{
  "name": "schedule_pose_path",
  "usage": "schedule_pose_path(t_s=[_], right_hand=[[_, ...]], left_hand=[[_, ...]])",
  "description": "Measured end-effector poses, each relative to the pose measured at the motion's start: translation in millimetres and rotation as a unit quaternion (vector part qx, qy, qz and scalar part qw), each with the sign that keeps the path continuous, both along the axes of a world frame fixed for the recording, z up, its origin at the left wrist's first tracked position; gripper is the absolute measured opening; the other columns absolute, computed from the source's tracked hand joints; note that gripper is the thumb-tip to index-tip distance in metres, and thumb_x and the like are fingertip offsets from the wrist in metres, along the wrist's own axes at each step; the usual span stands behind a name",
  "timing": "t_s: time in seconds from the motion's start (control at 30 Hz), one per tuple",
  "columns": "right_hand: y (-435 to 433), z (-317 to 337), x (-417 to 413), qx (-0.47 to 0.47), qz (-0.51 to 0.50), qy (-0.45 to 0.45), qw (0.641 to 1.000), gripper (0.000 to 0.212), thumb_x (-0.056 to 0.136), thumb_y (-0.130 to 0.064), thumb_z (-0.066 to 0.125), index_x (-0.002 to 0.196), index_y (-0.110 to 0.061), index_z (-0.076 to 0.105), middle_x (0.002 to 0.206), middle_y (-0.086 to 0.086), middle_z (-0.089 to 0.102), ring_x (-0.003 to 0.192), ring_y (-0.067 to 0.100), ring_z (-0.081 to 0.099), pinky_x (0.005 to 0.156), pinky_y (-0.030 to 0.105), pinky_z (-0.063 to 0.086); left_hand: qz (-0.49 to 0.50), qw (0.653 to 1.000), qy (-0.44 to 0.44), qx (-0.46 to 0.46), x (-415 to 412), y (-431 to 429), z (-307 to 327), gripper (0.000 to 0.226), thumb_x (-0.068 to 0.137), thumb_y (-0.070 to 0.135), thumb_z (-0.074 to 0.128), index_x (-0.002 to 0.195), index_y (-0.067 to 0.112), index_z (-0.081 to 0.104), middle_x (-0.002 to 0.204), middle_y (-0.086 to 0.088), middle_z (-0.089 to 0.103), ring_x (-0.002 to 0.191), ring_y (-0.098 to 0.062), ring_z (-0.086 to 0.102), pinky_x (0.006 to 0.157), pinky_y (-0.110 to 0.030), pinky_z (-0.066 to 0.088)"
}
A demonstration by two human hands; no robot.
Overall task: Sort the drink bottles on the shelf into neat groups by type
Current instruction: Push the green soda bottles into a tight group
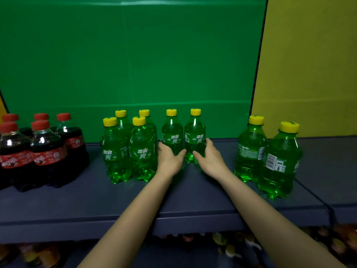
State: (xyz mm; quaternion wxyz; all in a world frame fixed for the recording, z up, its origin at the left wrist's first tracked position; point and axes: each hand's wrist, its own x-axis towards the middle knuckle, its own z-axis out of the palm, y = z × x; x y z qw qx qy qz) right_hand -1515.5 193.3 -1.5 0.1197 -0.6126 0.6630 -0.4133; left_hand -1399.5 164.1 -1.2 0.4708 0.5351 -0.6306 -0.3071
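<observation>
On the dark blue shelf (193, 194) stand small green soda bottles with yellow caps and dark cola bottles with red caps. Several cola bottles (48, 151) cluster at the left. Several green bottles (127, 151) form a block left of centre. Behind my hands stand two more, side by side. My left hand (170, 159) wraps the base of the left one (172, 132). My right hand (209, 157) wraps the base of the right one (195, 132). Both bottles are upright on the shelf. Two further green bottles (251, 151) stand at the right.
A green back panel (135, 64) closes the shelf behind; a yellow panel (309, 64) begins at the right. A seam (309, 192) divides the shelf at the right. A lower shelf (241, 246) holds blurred mixed bottles. Bare shelf lies between the held pair and the right pair.
</observation>
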Motion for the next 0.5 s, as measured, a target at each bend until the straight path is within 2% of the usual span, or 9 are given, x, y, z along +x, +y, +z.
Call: schedule_pose_path(t_s=[0.1, 0.17, 0.23, 0.33, 0.4, 0.5], right_hand=[[32.9, 1.7, -5.6, -0.028, 0.004, 0.047, 0.998, 0.058, 0.094, -0.019, 0.048, 0.143, -0.005, 0.02, 0.149, 0.011, 0.031, 0.137, 0.024, 0.031, 0.107, 0.03, 0.025], [59.7, 1.4, -11.8, -0.063, 0.014, 0.056, 0.996, 0.053, 0.094, -0.016, 0.048, 0.142, -0.008, 0.025, 0.145, 0.007, 0.037, 0.134, 0.02, 0.035, 0.107, 0.027, 0.025], [86.5, 0.3, -20.4, -0.096, 0.019, 0.054, 0.994, 0.047, 0.093, -0.013, 0.048, 0.138, -0.01, 0.033, 0.139, 0.004, 0.044, 0.128, 0.016, 0.041, 0.106, 0.026, 0.03], [120.2, -3.0, -36.8, -0.136, -0.003, 0.053, 0.989, 0.038, 0.093, -0.011, 0.048, 0.13, -0.014, 0.045, 0.128, 0.0, 0.052, 0.116, 0.013, 0.051, 0.1, 0.029, 0.04], [138.8, -6.1, -49.4, -0.164, -0.029, 0.055, 0.985, 0.031, 0.092, -0.01, 0.049, 0.122, -0.017, 0.052, 0.117, -0.004, 0.057, 0.104, 0.008, 0.055, 0.091, 0.022, 0.044], [160.3, -10.7, -69.4, -0.211, -0.082, 0.045, 0.973, 0.023, 0.088, -0.006, 0.056, 0.104, -0.022, 0.057, 0.099, -0.008, 0.059, 0.085, 0.003, 0.056, 0.074, 0.01, 0.043]], left_hand=[[-0.03, 0.998, 0.047, -0.011, -2.9, 30.1, -5.7, 0.07, 0.088, 0.019, 0.06, 0.14, 0.002, 0.016, 0.146, -0.018, 0.025, 0.135, -0.029, 0.028, 0.113, -0.038, 0.023], [-0.063, 0.996, 0.056, -0.039, -4.7, 51.9, -13.4, 0.055, 0.089, 0.019, 0.058, 0.135, 0.011, 0.027, 0.138, -0.012, 0.036, 0.118, -0.023, 0.042, 0.101, -0.032, 0.034], [-0.111, 0.99, 0.067, -0.057, -10.3, 67.9, -17.6, 0.036, 0.089, 0.018, 0.058, 0.12, 0.02, 0.041, 0.129, -0.006, 0.047, 0.103, -0.016, 0.049, 0.088, -0.024, 0.037], [-0.176, 0.98, 0.07, -0.056, -27.6, 74.5, -17.0, 0.03, 0.087, 0.014, 0.061, 0.111, 0.022, 0.046, 0.122, 0.0, 0.053, 0.11, -0.015, 0.052, 0.094, -0.023, 0.039], [-0.206, 0.975, 0.055, -0.055, -43.0, 74.0, -14.9, 0.032, 0.086, 0.013, 0.063, 0.112, 0.02, 0.045, 0.121, 0.002, 0.052, 0.115, -0.015, 0.05, 0.095, -0.021, 0.036], [-0.245, 0.967, 0.024, -0.061, -67.3, 71.3, -13.0, 0.047, 0.085, 0.015, 0.064, 0.125, 0.013, 0.04, 0.132, -0.002, 0.046, 0.122, -0.014, 0.043, 0.101, -0.023, 0.034]])
